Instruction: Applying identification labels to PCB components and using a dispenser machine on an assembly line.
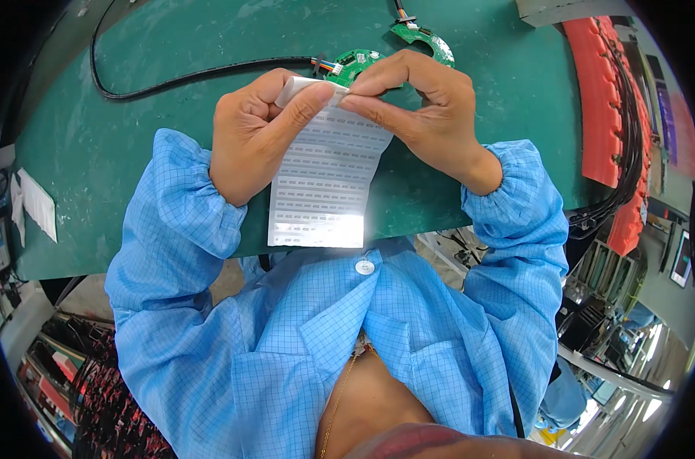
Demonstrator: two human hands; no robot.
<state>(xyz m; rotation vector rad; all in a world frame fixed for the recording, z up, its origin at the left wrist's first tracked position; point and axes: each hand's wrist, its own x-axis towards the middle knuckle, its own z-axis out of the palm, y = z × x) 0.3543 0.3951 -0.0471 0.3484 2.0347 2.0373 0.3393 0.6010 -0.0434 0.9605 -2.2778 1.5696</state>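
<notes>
A white label sheet (322, 172) with rows of small printed labels hangs down over the table's near edge. My left hand (259, 130) grips its top, thumb in front and fingers behind, where the paper bends back. At the sheet's upper right corner, my right hand (424, 103) pinches with thumb and index finger; whether a single label is between them is too small to tell. Just behind my hands lies a curved green circuit board (355, 65) with a cable plugged into it. A second curved green circuit board (432, 40) rests farther back, partly behind my right hand.
The green table (171, 46) has a black cable (210, 74) looping across its left part. Red slotted holders (596, 99) with black cables (631, 138) line the right edge. White paper scraps (37, 205) lie at the left edge. A grey block (573, 11) stands at the back right.
</notes>
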